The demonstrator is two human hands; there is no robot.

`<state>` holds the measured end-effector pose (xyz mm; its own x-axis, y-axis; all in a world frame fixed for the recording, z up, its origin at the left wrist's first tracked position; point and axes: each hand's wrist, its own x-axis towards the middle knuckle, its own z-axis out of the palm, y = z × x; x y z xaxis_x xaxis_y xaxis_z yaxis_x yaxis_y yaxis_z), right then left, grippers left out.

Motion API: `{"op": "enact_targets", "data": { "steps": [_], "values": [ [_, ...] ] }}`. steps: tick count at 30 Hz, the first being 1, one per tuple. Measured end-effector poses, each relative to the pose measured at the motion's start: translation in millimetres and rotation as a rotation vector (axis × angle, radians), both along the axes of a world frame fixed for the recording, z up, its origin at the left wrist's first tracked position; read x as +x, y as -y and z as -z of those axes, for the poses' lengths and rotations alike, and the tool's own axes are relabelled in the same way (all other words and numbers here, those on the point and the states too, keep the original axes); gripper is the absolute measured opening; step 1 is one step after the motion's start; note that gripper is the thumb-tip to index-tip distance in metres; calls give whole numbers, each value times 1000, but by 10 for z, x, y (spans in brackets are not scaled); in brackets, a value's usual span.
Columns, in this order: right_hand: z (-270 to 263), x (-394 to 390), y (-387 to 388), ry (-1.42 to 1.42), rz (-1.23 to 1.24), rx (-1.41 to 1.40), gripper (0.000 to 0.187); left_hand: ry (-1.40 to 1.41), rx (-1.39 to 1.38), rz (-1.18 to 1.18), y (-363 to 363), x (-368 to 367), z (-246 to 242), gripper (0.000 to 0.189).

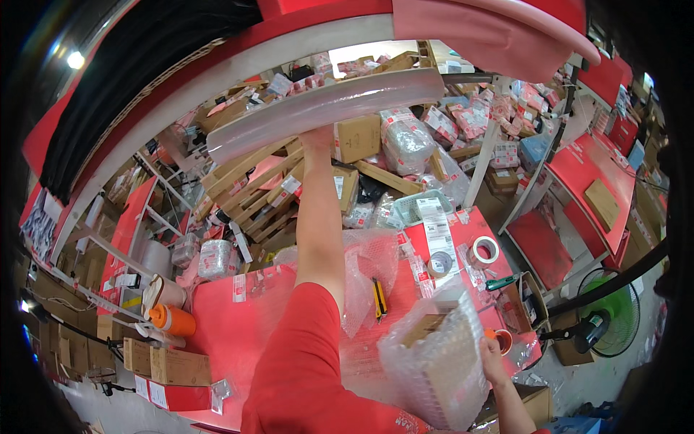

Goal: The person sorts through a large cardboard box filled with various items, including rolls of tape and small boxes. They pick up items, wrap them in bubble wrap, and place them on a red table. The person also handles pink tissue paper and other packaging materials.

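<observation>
Stretched out and raised, my left hand (317, 135) meets the underside of a long roll of clear plastic film (331, 108) that hangs across the frame above the table; its fingers are hidden behind the roll. My right hand (492, 358) grips the right edge of a cardboard box wrapped in bubble wrap (439, 363), tilted over the near edge of the red table (233, 325). Behind the box, a yellow utility knife (379, 300) lies beside a loose sheet of bubble wrap (368, 271). Tape rolls (484, 251) and a strip of printed labels (435, 228) rest at the right.
Wrapped parcels (406, 141) and wooden pallets (260, 190) are heaped beyond the table. An orange jug (172, 320) and cardboard boxes (179, 366) stand left. A green fan (607, 309) is at right, near a metal post (482, 157).
</observation>
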<state>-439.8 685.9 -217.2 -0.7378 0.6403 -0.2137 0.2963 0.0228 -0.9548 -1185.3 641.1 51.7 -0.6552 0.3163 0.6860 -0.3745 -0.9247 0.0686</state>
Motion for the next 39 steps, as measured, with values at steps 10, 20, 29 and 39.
{"op": "enact_targets", "data": {
  "steps": [10, 20, 29, 39],
  "values": [
    [259, -46, -248, -87, 133, -291, 40, -443, 322, 268, -432, -30, -321, 37],
    [253, -151, -205, -54, 147, -232, 41, -351, 548, 473, -206, 12, -106, 54],
    [224, -172, -140, -7, 167, -208, 42, 209, 253, -317, 239, 1545, 218, 88],
    [16, -138, -58, -92, 150, -206, 41, 447, -361, -835, 807, 1466, 336, 54]
  ]
}}
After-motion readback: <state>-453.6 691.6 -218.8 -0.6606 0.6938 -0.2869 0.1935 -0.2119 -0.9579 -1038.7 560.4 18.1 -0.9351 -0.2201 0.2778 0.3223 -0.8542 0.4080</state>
